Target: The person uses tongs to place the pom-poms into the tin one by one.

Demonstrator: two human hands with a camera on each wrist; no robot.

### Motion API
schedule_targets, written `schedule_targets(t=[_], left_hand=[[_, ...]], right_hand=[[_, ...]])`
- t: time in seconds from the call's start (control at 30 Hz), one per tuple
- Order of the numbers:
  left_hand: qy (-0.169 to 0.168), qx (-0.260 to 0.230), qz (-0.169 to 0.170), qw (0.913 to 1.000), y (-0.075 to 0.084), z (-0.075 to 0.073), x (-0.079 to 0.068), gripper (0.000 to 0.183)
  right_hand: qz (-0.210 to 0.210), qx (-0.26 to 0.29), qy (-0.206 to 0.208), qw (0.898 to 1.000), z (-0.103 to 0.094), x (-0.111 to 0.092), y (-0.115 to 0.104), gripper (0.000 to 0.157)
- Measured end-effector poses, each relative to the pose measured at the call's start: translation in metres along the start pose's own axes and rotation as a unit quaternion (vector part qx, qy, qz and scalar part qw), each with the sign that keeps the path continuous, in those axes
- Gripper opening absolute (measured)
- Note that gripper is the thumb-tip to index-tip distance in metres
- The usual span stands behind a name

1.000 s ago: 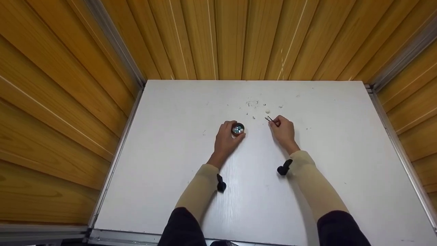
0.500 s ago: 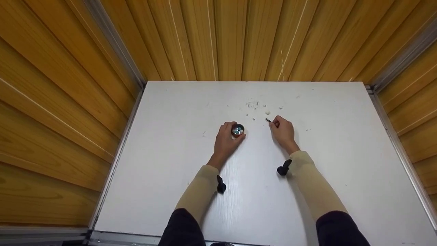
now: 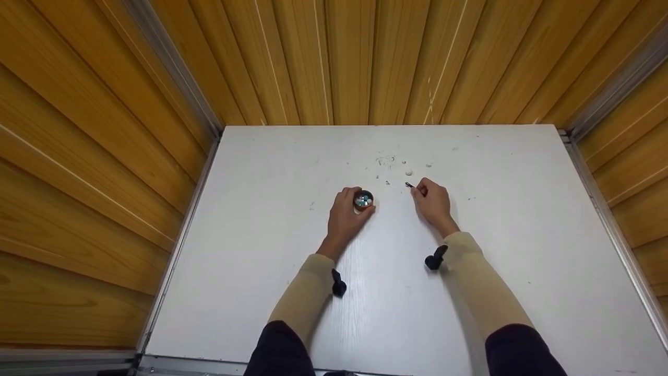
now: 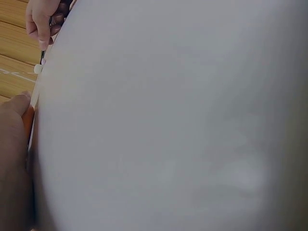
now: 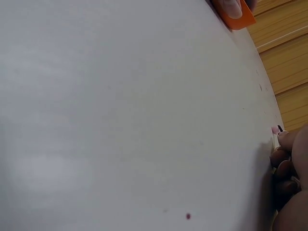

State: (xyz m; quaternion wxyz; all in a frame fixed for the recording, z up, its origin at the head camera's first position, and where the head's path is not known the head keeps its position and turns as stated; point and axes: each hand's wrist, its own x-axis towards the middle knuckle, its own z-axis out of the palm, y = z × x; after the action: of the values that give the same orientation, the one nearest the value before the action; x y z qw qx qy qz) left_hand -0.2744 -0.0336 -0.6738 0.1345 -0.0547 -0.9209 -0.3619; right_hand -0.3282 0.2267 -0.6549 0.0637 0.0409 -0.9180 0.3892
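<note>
My left hand curls around a small round cup standing on the white tabletop. Inside the cup lie several shiny teal and white pieces; its outer wall shows orange in the right wrist view. To the right, my right hand pinches dark tweezers, their tips together low over the table. A small pinkish piece shows at the tips in the right wrist view. Just beyond the tips sits a small white round piece.
Tiny bits and dark marks are scattered on the tabletop beyond the hands. Wood-panelled walls rise behind and at both sides, with metal rails along the table's edges.
The tweezers' tips, spread apart one second ago, have come together. The left hand and the cup have stayed in place.
</note>
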Motion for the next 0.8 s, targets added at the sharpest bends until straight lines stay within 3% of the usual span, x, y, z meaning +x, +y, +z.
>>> schedule_targets(t=[0.17,0.43,0.67,0.8], left_hand=[[0.000,-0.007,-0.002,1.0000,-0.001,0.001,0.000,0.061],[0.007,0.004,-0.007,0.9999,-0.001,-0.001,0.001,0.061],[0.008,0.008,0.002,0.9999,-0.001,0.002,0.000,0.061],[0.006,0.006,0.006,0.9999,0.000,0.003,-0.002,0.061]], right_hand=[[0.006,0.016,-0.005,1.000,-0.003,-0.004,-0.003,0.018],[-0.005,0.095,-0.040,0.995,0.006,-0.021,-0.029,0.015],[-0.068,0.104,-0.076,0.989,0.014,-0.030,-0.061,0.017],[-0.093,0.093,-0.093,0.987,0.018,-0.036,-0.068,0.017]])
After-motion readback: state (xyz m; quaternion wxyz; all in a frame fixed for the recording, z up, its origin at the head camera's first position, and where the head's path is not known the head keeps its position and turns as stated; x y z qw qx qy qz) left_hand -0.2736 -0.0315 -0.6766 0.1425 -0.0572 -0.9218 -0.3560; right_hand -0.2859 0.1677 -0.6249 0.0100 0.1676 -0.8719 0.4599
